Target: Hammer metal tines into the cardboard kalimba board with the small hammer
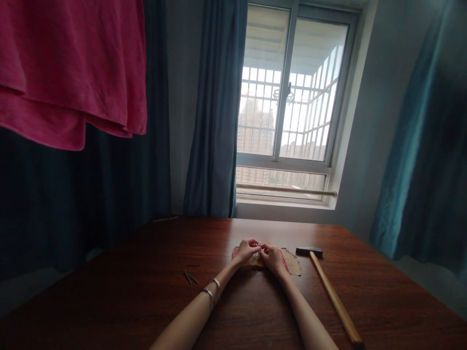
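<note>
My left hand (248, 250) and my right hand (270, 255) meet above a flat tan piece (293, 265) with pink and dark patterning, which lies on the table. The fingers of both hands are bent into a pinch, their tips nearly touching. Something small and pale shows between the fingertips, too small to name. Much of the patterned piece is hidden under my hands; its rounded right end sticks out past my right wrist. Two bracelets (212, 287) circle my left forearm.
A hammer (330, 291) with a wooden handle lies right of my right arm, its dark head toward the window. Several thin dark nails (191, 277) lie left of my left hand. The brown wooden table (120, 291) reaches toward the window. A pink cloth (73, 73) hangs upper left.
</note>
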The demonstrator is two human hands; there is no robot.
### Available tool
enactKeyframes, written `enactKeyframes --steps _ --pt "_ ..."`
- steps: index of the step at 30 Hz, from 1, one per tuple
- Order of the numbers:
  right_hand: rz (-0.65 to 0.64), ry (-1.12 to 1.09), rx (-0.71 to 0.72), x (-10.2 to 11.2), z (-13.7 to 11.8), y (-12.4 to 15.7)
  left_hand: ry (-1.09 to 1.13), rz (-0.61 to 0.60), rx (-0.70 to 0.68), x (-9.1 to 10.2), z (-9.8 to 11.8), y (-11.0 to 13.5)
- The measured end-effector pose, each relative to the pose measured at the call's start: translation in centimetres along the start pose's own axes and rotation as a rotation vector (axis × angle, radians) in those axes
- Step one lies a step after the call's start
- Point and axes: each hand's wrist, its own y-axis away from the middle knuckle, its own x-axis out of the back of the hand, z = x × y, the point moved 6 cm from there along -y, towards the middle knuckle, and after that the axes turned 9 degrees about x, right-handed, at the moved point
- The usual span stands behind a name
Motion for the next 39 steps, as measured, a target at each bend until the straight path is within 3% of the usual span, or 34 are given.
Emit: enactKeyframes --steps 16,23,28,32,35,39 --pt "-0.013 0.061 -0.038 -0.3 0.1 -0.2 -0.186 0.039 -0.050 -0.1 0.4 -0.4" --pt "-0.028 0.090 -0.012 0.4 -1.1 0.1 -0.185 0.042 -0.065 0.0 0.2 -0.2" --pt "0.022 0.216 0.081 4.1 -3.1 0.4 -0.177 0.047 -0.048 0.1 0.2 0.0" --pt "-0.014 0.369 0.045 7.8 -3.4 1.3 -0.153 0.020 -0.030 -0.1 -0.1 -0.2" --pt "-0.064 0.562 -0.076 10.5 -2.2 2.6 -0.140 0.006 -0.029 -0.2 -0.3 -0.3" --pt "-0.095 0.826 -0.381 14.5 0.5 4.9 -0.141 0.005 -0.015 -0.1 -0.3 -0.2"
